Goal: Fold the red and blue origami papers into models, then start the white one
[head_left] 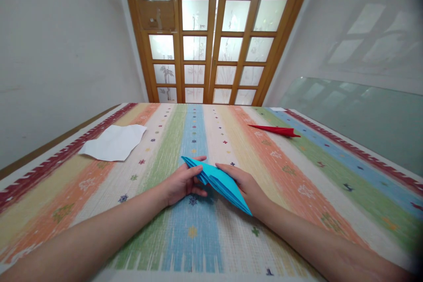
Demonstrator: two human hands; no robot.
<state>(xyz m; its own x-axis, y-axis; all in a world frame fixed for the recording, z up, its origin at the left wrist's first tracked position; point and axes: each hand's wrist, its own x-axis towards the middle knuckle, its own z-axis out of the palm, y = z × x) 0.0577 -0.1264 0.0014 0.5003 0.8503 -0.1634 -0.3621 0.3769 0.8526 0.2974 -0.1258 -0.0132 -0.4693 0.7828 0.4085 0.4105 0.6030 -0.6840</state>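
A piece of blue folded paper (224, 179), with several pointed layers, is held between my two hands just over the striped cloth. My left hand (183, 183) pinches its upper left end, the thumb on top and the other fingers beneath. Along the right side, my right hand (246, 185) grips the paper, its fingers partly hidden behind the folds. The paper slants from upper left down to lower right, its lower tip near my right wrist.
A striped tablecloth (145, 229) covers the table. White paper (114, 143) with an uneven outline lies at the left. A red folded paper (276, 131), long and pointed, rests at the back right. Wooden doors with glass panes (211, 44) stand beyond the table.
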